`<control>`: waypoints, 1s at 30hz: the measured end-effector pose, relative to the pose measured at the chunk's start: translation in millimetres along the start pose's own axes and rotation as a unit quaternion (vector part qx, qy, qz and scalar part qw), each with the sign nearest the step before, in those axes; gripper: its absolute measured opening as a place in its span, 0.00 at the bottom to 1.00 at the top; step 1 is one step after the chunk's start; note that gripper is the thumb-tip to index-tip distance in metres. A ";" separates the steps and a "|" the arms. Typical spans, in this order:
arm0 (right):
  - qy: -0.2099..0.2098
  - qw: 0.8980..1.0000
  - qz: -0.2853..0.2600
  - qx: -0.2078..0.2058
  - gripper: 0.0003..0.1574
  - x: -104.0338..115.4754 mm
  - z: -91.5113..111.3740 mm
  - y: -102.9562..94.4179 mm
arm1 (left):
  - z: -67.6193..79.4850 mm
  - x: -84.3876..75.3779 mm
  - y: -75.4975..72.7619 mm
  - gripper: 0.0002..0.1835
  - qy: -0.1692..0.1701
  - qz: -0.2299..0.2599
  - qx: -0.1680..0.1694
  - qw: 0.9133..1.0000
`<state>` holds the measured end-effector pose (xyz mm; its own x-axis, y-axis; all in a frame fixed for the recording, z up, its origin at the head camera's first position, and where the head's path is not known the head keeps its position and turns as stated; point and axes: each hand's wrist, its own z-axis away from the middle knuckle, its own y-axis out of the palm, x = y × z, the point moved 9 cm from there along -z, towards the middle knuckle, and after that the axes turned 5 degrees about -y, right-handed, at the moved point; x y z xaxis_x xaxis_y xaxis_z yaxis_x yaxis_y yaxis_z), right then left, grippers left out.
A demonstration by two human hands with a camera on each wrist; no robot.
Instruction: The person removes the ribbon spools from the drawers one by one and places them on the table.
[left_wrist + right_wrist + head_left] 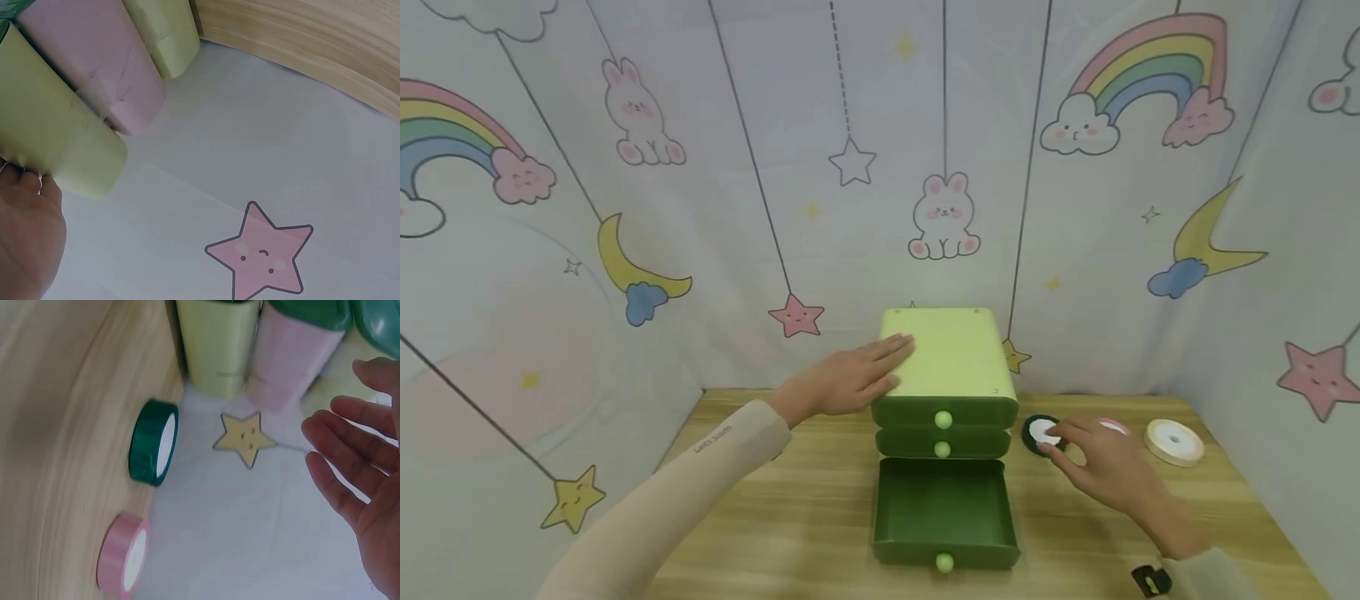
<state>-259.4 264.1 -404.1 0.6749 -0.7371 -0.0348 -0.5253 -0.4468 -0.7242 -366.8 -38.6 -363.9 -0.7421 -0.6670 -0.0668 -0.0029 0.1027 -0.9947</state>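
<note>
A small drawer cabinet (951,350) with a pale green top stands on the table. Its bottom drawer (943,508) is pulled out, showing a dark green floor; the upper two are pushed in. My left hand (857,377) rests flat on the left of the cabinet's top, fingers straight. To the cabinet's right, my right hand (1108,458) hovers near a dark green ribbon roll (153,444), fingers loosely bent. In the right wrist view nothing lies between those fingers, and they are apart from the roll. A pink ribbon roll (123,556) sits beside it, partly behind the hand in the head view.
A cream ribbon roll (1174,442) lies farther right on the wooden table (790,517). Behind the cabinet hangs a printed cloth (850,233) with stars, rabbits and rainbows, also closing in both sides. A black wrist strap piece (1152,581) shows by the right sleeve.
</note>
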 end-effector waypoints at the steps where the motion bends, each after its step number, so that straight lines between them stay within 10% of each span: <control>1: -0.010 1.000 0.001 0.000 0.14 5.9 -0.8 1.0 | 0.1 0.1 0.1 0.35 0.000 -0.001 0.000 1.000; 6: -0.045 0.998 -0.037 0.001 0.09 31.3 -4.3 11.0 | 1.5 0.9 -0.4 0.36 -0.002 0.004 -0.002 1.000; 12: -0.107 0.992 -0.062 -0.003 0.29 72.1 -7.0 24.4 | 5.6 2.1 -1.7 0.36 -0.011 0.004 0.000 1.000; 18: -0.138 0.985 -0.098 0.032 0.08 113.0 -1.4 34.6 | 5.4 0.9 -0.4 0.36 -0.009 0.004 0.004 1.000; 25: -0.177 0.980 -0.043 0.084 0.12 157.4 10.2 60.0 | 2.2 0.7 -1.4 0.36 -0.012 0.006 0.001 1.000; 30: -0.229 0.972 -0.020 0.048 0.12 180.7 14.1 67.5 | 2.3 0.9 -0.5 0.36 -0.016 0.014 0.003 1.000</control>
<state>-165.6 108.0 -469.0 0.8647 -0.4084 -0.2925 -0.4586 -0.4044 -0.7913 -366.0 -41.0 -363.6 -0.7195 -0.6877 -0.0967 0.0219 0.1167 -0.9929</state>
